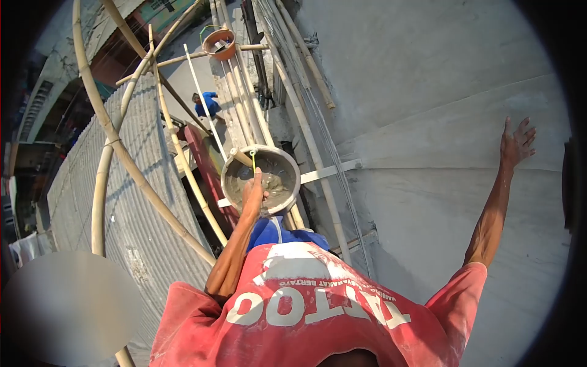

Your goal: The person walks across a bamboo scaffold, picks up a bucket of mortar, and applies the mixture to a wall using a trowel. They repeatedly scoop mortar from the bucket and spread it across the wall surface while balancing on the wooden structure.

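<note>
My left hand (253, 191) is closed over a round bucket (294, 168), gripping the thin green handle (254, 160) that rises from its far rim. Wet grey mortar (278, 188) lies inside the bucket. A short, thick wooden piece (241, 157) rests at the far rim, just beyond my fingers. Out to the right, my right hand (518, 144) is held up beside the grey plastered wall (440, 208), fingers spread and holding nothing.
Bamboo poles (131, 156) cross on the left beside a corrugated roof (131, 208). An orange bucket (219, 44) sits farther along the scaffold poles (244, 104). Far below, a person in blue (208, 104) is visible. Thin strings (333, 140) run along the wall.
</note>
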{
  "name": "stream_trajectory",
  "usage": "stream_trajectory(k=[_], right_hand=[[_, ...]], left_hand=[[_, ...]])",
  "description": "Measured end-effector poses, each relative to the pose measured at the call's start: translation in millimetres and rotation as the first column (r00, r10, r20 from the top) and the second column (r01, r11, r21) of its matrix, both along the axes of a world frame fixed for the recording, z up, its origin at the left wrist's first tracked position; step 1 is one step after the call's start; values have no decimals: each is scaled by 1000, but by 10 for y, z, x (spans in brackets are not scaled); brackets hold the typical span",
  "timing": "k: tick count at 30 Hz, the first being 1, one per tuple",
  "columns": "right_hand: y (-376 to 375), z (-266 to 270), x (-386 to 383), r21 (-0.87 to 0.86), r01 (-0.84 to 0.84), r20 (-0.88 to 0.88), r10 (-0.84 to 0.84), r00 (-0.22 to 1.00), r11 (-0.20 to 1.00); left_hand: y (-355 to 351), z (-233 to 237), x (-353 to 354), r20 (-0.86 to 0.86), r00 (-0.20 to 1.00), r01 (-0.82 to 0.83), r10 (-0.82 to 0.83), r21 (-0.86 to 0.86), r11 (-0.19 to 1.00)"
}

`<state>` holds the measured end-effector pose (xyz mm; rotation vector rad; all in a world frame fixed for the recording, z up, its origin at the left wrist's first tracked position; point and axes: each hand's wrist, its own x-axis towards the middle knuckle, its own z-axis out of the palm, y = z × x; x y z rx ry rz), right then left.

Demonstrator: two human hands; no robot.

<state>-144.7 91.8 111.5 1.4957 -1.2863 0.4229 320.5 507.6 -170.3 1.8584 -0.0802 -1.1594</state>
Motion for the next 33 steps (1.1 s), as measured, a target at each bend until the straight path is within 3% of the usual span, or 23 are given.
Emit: stream_trajectory(k=[3,6,8,10,15,16,17,18,19,20,24,26,33], right_hand=[[-93,-98,-64,-83,-59,12,60,998,995],[-109,-82,-82,-29,81,51,-80,996,996],[-59,-120,0,-88,-134,70,140,988,987],[-25,-125,78,-88,-146,86,154,984,985],[-67,-112,214,-115,-187,108,200,974,976],[-4,-41,383,70,367,34,-370,928,927],[17,-18,497,182,806,-137,-798,587,563],[-174,-122,356,191,792,-157,-778,608,580],[-359,-216,-53,47,516,-61,-514,856,855],[-447,-314,-293,-119,165,-11,-167,986,979],[-489,-341,-332,-130,259,4,-260,966,957],[-501,-347,-370,-223,340,-12,-351,936,914],[-387,-294,-492,-225,309,-62,-330,942,924]], left_hand=[[177,-33,316,20,990,-137,137,33,990],[294,174,562,-25,961,-276,276,9,961],[415,230,692,-47,933,-357,356,-17,934],[490,330,814,-28,919,-394,394,13,919],[683,592,1091,-58,844,-537,534,-113,836],[670,664,1163,-54,842,-539,537,-113,834],[644,754,1235,-59,830,-558,555,-134,819],[650,806,1286,-57,806,-590,589,-140,795],[621,814,1324,-47,791,-607,610,-183,774],[623,861,1353,-37,787,-613,616,-169,772],[358,1025,1583,51,767,-632,640,-114,767],[288,1049,1750,55,763,-633,644,-139,761],[-304,1101,2204,88,768,-632,634,-53,773]])
